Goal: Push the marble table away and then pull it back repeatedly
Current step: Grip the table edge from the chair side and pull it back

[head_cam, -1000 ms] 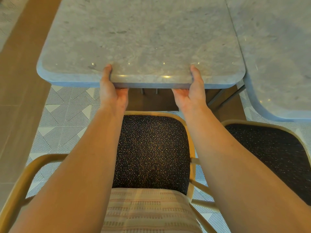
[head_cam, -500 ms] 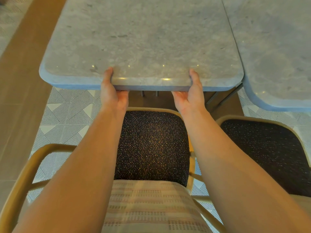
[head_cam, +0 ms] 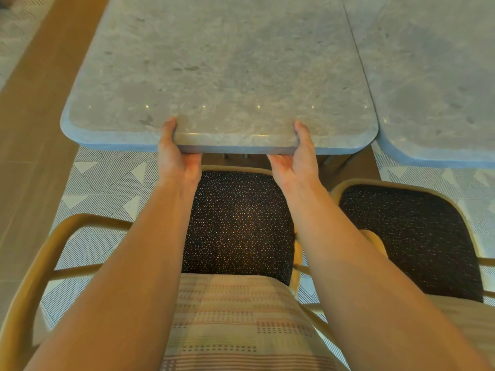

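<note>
The grey marble table [head_cam: 227, 70] with rounded corners fills the upper middle of the head view. My left hand [head_cam: 175, 159] grips its near edge left of centre, thumb on top and fingers hidden underneath. My right hand [head_cam: 298, 159] grips the same edge right of centre in the same way. Both forearms stretch forward over a chair seat. The table's near edge stands almost in line with the edge of the neighbouring table.
A second marble table [head_cam: 439, 84] adjoins on the right. Below my arms sits a chair with a dark speckled seat [head_cam: 238, 223] and tan frame [head_cam: 32, 274]; another like it [head_cam: 409, 236] stands at right. Patterned floor tiles [head_cam: 107, 183] and a brown strip [head_cam: 34, 116] lie at left.
The table edge and both hands have come nearer to me, lower in the view. The offset from the right-hand table's edge has shrunk. The grip of both hands is unchanged.
</note>
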`<action>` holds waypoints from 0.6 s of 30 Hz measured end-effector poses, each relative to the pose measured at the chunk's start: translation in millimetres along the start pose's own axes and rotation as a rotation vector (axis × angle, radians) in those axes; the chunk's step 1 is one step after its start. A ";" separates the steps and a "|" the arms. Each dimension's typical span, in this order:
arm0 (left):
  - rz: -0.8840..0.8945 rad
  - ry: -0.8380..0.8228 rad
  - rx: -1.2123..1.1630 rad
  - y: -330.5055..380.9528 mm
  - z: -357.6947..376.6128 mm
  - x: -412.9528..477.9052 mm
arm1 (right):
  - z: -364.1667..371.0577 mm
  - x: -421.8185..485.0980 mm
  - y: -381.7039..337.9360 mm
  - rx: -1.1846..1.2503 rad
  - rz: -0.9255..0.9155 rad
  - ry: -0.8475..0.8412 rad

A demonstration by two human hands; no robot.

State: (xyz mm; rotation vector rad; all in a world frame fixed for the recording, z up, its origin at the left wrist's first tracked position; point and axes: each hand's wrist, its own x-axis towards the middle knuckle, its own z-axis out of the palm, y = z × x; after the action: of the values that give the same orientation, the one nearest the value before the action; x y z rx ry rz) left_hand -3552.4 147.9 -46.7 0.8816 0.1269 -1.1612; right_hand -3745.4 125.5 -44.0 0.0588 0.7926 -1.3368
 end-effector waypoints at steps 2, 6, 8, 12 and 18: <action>-0.002 -0.002 -0.002 -1.1 -1.3 -4.3 | -0.9 -3.4 -0.1 0.001 0.007 0.002; 0.007 0.001 0.009 -1.2 -5.7 -12.5 | -5.6 -11.0 0.8 -0.024 0.013 0.016; 0.008 0.001 0.005 -1.5 -7.0 -17.1 | -8.1 -14.8 0.6 -0.027 0.019 0.030; 0.005 0.004 0.002 -1.5 -6.8 -22.4 | -8.8 -20.7 0.5 -0.032 0.029 0.044; 0.006 0.041 -0.028 0.3 -10.0 -18.6 | -4.2 -26.7 0.4 -0.039 0.047 0.060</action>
State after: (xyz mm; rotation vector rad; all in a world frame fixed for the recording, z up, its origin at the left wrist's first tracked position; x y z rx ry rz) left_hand -3556.7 168.3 -43.7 0.8810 0.1736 -1.1336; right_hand -3747.5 150.0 -32.8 0.0862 0.8628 -1.2792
